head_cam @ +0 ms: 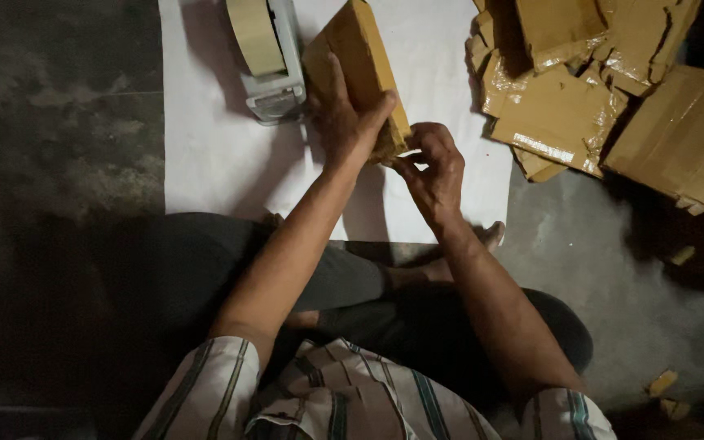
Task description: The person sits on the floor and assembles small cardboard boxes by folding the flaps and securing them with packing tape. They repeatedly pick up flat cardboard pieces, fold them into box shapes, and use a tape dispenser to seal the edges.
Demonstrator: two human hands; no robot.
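Note:
A flat brown cardboard packet (362,57), wrapped in tape, stands tilted on edge over a white sheet (222,155) on the floor. My left hand (344,118) grips it from the near side, thumb on one face and fingers on the other. My right hand (433,171) pinches the packet's lower right corner with fingertips. A tape dispenser (270,57) with a roll of pale tape stands just left of the packet, close to my left hand.
A heap of taped brown cardboard packets (580,90) lies at the upper right, partly on the white sheet's edge. Dark concrete floor (59,163) surrounds the sheet. My crossed legs in dark trousers (205,269) sit below it. Small cardboard scraps (663,383) lie at lower right.

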